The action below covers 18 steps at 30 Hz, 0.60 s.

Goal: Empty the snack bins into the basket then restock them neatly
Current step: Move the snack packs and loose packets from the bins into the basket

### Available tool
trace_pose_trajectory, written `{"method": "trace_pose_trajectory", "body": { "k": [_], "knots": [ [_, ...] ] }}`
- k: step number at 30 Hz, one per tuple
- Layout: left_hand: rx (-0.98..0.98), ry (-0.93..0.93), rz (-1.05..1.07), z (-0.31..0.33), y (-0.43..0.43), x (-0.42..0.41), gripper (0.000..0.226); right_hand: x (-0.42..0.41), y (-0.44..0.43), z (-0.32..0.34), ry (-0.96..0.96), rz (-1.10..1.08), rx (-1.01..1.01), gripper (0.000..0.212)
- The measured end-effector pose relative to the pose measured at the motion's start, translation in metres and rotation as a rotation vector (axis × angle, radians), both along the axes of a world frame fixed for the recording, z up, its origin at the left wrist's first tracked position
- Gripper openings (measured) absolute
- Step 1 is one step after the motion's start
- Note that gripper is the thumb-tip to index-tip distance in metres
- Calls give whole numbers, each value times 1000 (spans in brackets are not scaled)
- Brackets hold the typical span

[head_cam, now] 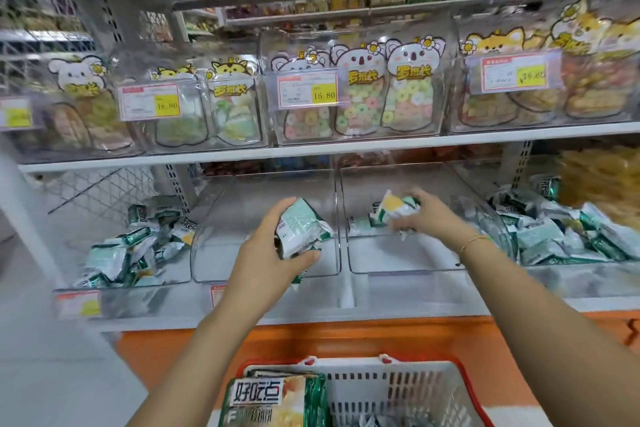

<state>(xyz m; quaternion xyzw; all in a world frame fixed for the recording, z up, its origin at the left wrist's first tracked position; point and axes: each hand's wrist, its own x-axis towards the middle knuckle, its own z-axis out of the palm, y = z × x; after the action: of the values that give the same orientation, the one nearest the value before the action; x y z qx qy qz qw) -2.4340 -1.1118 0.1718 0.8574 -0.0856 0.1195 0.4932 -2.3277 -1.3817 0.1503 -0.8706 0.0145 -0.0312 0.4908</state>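
Basket [398, 392] sits below both grips; left hand [270, 256] clutches snack packets [301, 225], right hand [431, 217] curls round more: light, crinkly, probably slippery, best squeezed mid-body.

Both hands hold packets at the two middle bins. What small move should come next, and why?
Probably lower both handfuls into the basket. The left hand grips packets over the left bin, which looks empty. The right hand grips others in the right bin, where a few more lie. The basket has room.
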Motion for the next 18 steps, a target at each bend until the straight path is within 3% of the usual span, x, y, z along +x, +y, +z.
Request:
{"method": "trace_pose_trajectory", "body": {
  "k": [3, 6, 10, 15, 18],
  "knots": [
    [14, 3, -48, -7, -16, -26, 71, -53, -1, 29, -84, 67, 217, 44],
    [51, 144, -155, -38, -38, -49, 72, -107, -4, 18, -8, 197, 189, 46],
    [183, 435, -294, -114, -64, -65, 80, -151, -15, -52, 203, 219, -44, 48],
    [367, 810, -315, -205, -90, -90, 87, -179, -22, -170, 620, 346, -589, 52],
    [467, 934, -326, -244, -98, -109, 87, -202, -18, -209, 764, 482, -627, 56]
  ]
}}
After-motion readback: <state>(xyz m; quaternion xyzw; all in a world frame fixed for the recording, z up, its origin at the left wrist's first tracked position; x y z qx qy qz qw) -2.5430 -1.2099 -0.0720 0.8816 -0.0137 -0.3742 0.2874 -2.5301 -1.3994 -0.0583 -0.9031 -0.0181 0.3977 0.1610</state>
